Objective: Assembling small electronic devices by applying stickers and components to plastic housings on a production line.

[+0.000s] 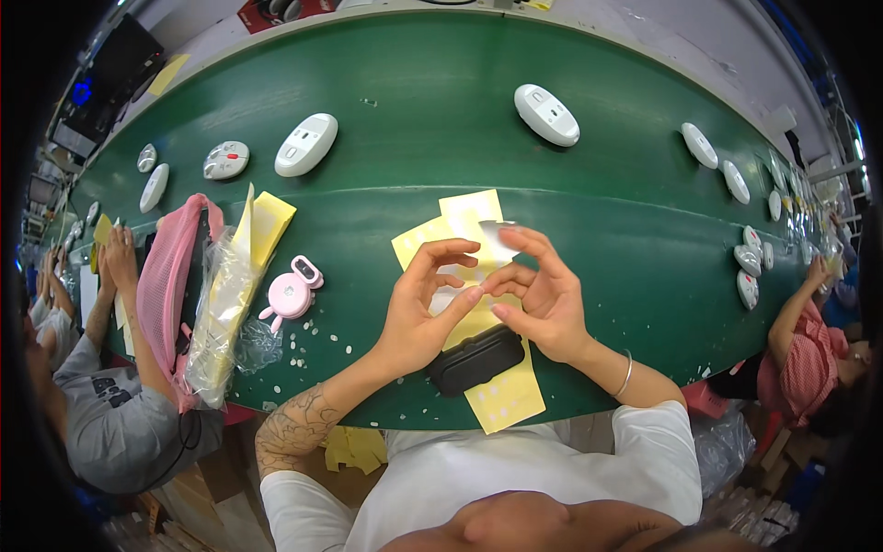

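Note:
My left hand (pixel 425 308) and my right hand (pixel 543 299) meet over several yellow sticker sheets (pixel 460 221) on the green belt (pixel 441 138). Between the fingertips of both hands is a small clear film piece (pixel 497 237), its top corner sticking up above my right fingers. My left index finger touches my right thumb. A black mouse shell (pixel 475 359) lies on the yellow sheets just below my hands, near the belt's front edge.
White mice (pixel 306 144) (pixel 546 114) lie on the belt, with more along both curved ends. A pink round gadget (pixel 291 294), a clear bag of yellow sheets (pixel 225 304) and a pink mesh bag (pixel 170 276) lie left. Other people work at left (pixel 101 396) and right (pixel 809 350).

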`<state>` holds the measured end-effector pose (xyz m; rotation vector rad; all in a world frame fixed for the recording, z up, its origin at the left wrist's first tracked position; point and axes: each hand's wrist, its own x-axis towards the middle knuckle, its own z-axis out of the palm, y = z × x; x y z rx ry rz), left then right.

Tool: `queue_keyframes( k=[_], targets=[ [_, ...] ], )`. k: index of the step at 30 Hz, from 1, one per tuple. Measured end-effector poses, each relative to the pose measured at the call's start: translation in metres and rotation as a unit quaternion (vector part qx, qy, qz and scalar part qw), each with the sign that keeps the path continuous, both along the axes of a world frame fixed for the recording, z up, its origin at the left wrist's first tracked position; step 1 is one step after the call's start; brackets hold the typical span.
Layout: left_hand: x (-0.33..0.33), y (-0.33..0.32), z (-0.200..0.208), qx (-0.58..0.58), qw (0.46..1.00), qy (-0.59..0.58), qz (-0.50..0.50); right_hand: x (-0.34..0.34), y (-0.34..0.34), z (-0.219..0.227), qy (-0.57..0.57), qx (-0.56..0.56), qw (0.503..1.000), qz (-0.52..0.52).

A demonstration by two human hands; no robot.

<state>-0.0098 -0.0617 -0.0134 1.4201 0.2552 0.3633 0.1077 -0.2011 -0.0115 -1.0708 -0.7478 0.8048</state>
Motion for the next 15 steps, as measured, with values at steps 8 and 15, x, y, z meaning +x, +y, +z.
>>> queue_keyframes(
  k=[8, 15],
  targets=[
    [-0.0007, 0.0008, -0.0016, 0.106, 0.994, -0.008, 0.002, -0.0015, -0.0031, -0.0033, 0.025, -0.015, 0.999, -0.018],
    [-0.0012, 0.0008, -0.0025, 0.089, 0.996, -0.005, -0.010, -0.0002, -0.0034, -0.0018, 0.057, -0.021, 0.998, -0.006]
  ],
)
